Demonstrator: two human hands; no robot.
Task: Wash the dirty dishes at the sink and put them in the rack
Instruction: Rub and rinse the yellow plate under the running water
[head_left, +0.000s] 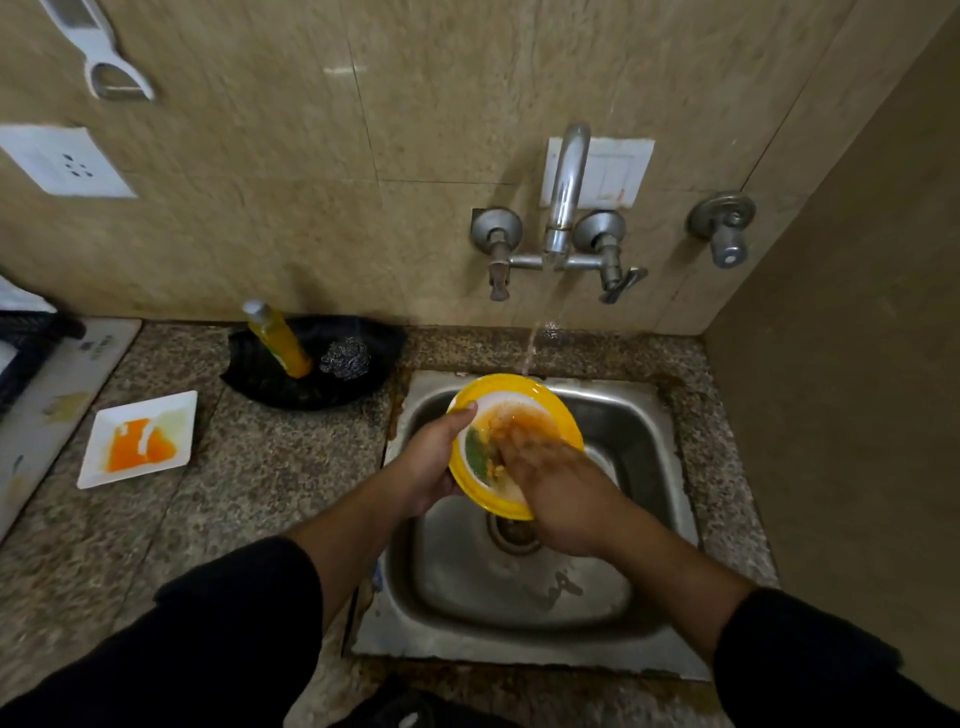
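The yellow-rimmed plate (519, 382) is hanging tilted over the steel sink (519, 597), its white middle smeared with orange and green leftovers, and its far edge is sitting just under the falling water (534, 343). The left hand (431, 462) is gripping the plate by its left edge, thumb curled over the rim and fingers tucked underneath. The right hand (556, 488) is lying on the plate's soiled face with its fingers stretched out flat; they are blurring, so their exact spread is hard to tell. Both arms are wearing black sleeves (244, 613). The water is pouring from the wall-mounted tap (566, 187) above the back of the sink, and the drain (514, 532) is showing below the plate. To the left, on the speckled stone worktop (208, 509), a white square plate (176, 415) with orange residue is lying well apart from the sink. Behind it, against the wall, a black tray (311, 387) is holding a yellow dish-soap bottle (278, 340), leaning, and a steel scourer (345, 357) just beside it. A white peeler (104, 57) and a wall socket (65, 163) are showing on the tiles at upper left.
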